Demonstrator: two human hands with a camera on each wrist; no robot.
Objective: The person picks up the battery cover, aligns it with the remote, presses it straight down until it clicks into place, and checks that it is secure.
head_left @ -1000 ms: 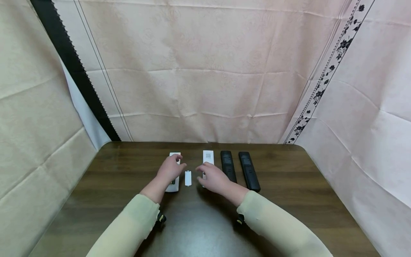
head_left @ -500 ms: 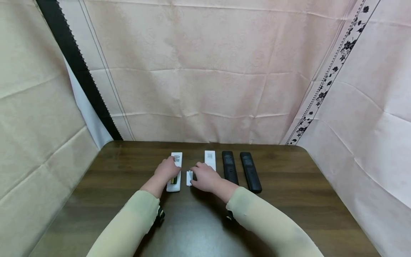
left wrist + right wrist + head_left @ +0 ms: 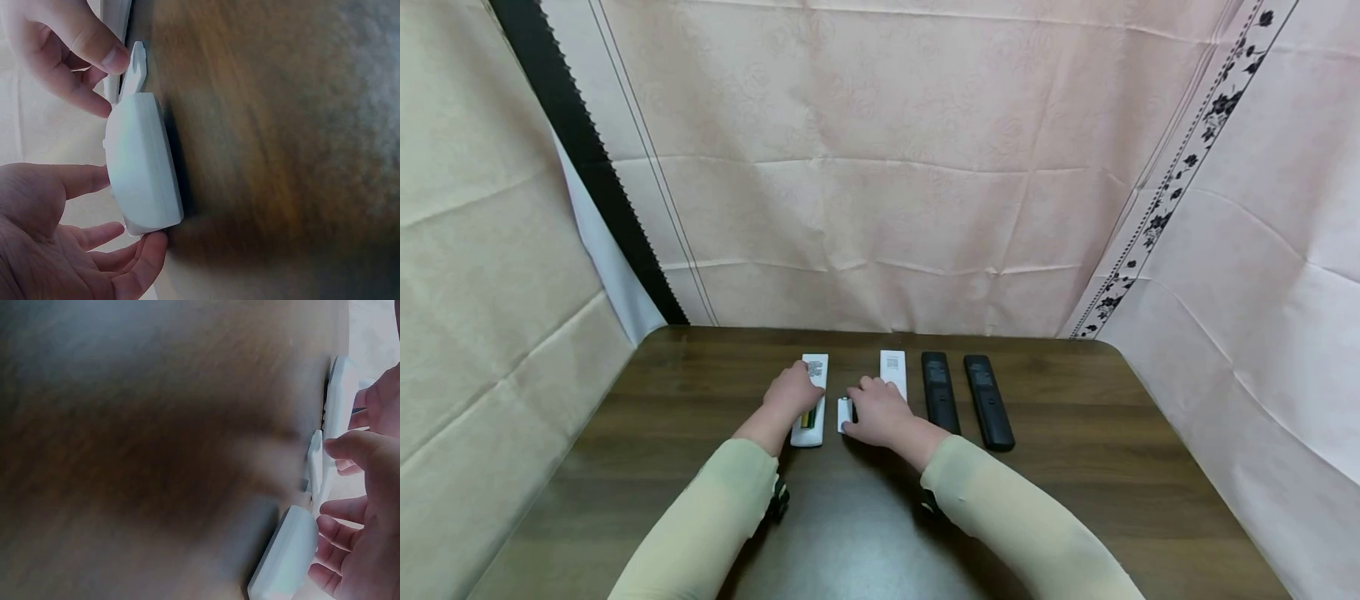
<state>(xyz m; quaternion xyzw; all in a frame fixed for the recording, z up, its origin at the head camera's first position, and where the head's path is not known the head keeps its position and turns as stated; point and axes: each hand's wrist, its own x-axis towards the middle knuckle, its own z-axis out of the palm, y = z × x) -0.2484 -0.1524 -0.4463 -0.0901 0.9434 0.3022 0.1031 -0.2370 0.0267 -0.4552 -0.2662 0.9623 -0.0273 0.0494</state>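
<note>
My left hand (image 3: 788, 396) grips a white remote control (image 3: 807, 436) lying back up on the table, its battery bay uncovered with batteries showing. In the left wrist view, the thumb touches one side of this remote (image 3: 140, 162) and the fingers lie along the other. Between the two white remotes, my right hand (image 3: 883, 412) pinches a small white battery cover (image 3: 844, 415) by its ends. That cover (image 3: 134, 69) looks tilted in the left wrist view. Partly under my right hand lies a second white remote (image 3: 892, 367).
Two black remotes (image 3: 940, 392) lie side by side to the right of my right hand. The brown wooden table (image 3: 850, 533) ends at a pale cloth curtain (image 3: 880, 208) behind, and more cloth hangs on both sides.
My right hand has moved left from the second white remote to the battery cover and taken hold of it. My left hand has settled lower on the first white remote.
</note>
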